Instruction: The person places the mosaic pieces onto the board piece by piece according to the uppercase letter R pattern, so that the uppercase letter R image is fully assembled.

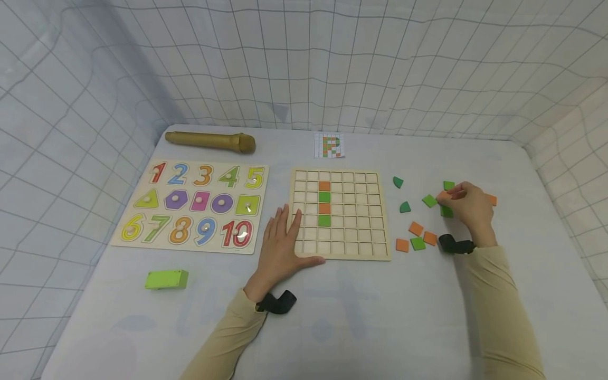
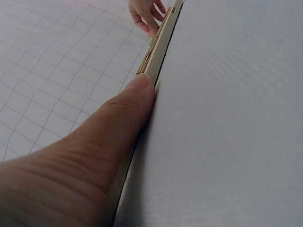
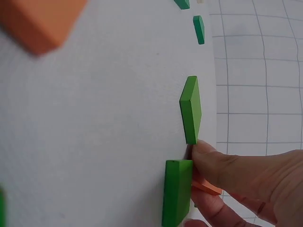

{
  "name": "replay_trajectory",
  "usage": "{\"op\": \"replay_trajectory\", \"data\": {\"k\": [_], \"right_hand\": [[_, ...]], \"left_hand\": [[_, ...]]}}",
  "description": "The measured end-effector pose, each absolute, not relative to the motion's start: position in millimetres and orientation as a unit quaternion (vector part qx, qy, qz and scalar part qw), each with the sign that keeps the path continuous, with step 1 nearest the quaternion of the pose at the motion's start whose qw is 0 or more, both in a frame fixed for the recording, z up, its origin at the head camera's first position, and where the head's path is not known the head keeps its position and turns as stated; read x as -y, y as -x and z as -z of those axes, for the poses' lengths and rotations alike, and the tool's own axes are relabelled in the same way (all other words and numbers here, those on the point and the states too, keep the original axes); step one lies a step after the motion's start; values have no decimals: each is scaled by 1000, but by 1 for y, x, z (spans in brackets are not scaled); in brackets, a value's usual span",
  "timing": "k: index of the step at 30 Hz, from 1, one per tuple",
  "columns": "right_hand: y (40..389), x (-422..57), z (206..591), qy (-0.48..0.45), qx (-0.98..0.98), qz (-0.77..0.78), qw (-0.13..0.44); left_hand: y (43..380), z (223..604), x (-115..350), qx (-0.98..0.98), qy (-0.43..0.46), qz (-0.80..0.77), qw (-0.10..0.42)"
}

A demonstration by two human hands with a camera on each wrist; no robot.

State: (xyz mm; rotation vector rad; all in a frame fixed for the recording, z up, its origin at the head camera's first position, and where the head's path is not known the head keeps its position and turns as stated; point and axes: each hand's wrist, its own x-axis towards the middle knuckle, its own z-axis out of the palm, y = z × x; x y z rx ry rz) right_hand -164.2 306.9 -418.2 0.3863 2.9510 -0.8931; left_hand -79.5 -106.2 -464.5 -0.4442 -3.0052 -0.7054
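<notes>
Orange tile: a thin, flat square [image 1: 444,196] with a plain orange face, partly hidden by the thumb.
Grid board: pale wood [image 1: 349,233], divided into square cells by raised strips; the third column is filled, from the second row down, with orange, green, orange, green.
Board edges: the left side and near edge are touched by the left hand [image 1: 280,250], its fingers extended and the thumb spread.
Room: a strip of table [image 1: 370,316] is left between the board and the green quarter pieces [image 1: 405,207]; the orange tile is closely neighboured by green tiles [image 1: 429,200].
Right hand: the orange tile is pinched at the fingertips [image 1: 470,208], right of the board; whether it is lifted cannot be told.
</notes>
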Motion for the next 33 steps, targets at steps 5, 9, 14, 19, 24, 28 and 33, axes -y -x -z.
{"op": "replay_trajectory", "data": {"k": [5,9,14,19,24,28,33], "right_hand": [[162,-307,418,-114,-952,283,7],[158,-301,414,-112,-954,279,-18],[151,-278,409,-78,-945,301,-101],[145,-244,407,-7,-931,336,-140],[140,-204,411,74,-919,368,-120],[134,-174,412,120,-913,382,-78],[129,-143,414,154,-909,387,-33]], "left_hand": [[79,465,106,964,143,226,12],[79,466,107,963,144,227,13],[78,467,108,961,146,234,21],[77,468,108,960,146,238,24],[78,467,107,960,144,239,19],[78,466,106,960,143,238,17],[79,465,106,961,142,236,14]]}}
